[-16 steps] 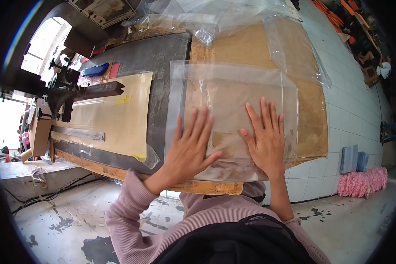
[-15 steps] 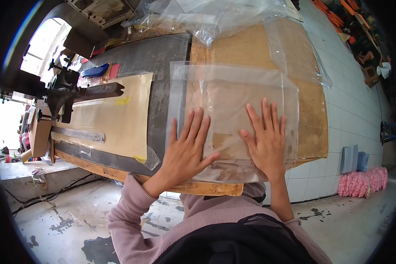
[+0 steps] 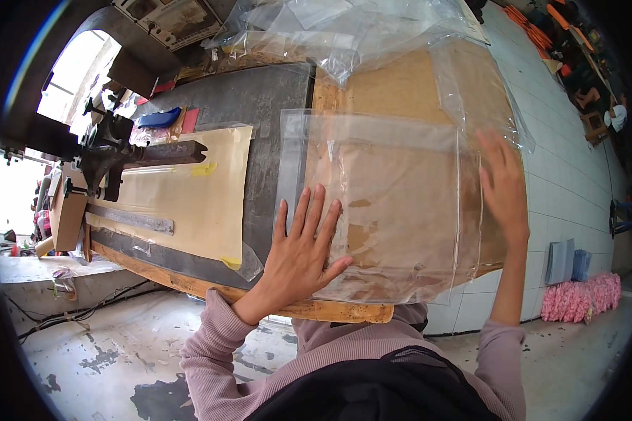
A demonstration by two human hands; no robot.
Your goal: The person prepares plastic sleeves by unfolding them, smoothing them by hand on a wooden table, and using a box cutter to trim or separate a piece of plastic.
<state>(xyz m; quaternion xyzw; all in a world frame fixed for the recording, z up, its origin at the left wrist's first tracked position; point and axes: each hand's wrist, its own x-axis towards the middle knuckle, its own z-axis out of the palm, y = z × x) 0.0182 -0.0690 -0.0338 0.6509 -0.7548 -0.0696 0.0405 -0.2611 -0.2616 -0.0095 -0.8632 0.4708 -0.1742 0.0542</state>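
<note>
A clear plastic sheet or bag (image 3: 400,189), rectangular and wrinkled along its near edge, lies flat over the brown board (image 3: 393,88) and partly over the dark table surface (image 3: 277,105). My left hand (image 3: 298,252) rests palm down on its near left part, fingers spread, gripping nothing. Just past the sheet's right edge is my right hand (image 3: 504,189), its fingers stretched away from me and slightly blurred, with nothing seen in it. Whether the right hand touches the board cannot be made out. More clear plastic (image 3: 358,31) is heaped at the far side.
At left, a dark metal machine arm (image 3: 168,152) juts over a tan sheet (image 3: 211,200) with yellow tape and a metal ruler (image 3: 137,218). A blue object (image 3: 159,117) lies behind. The table's wooden edge (image 3: 344,311) faces me. Right, pink bundles (image 3: 583,298) stand by the tiles.
My right hand has moved right, off the middle of the clear plastic sheet to beyond its right edge. My left hand stays on the sheet. The view has shifted slightly.
</note>
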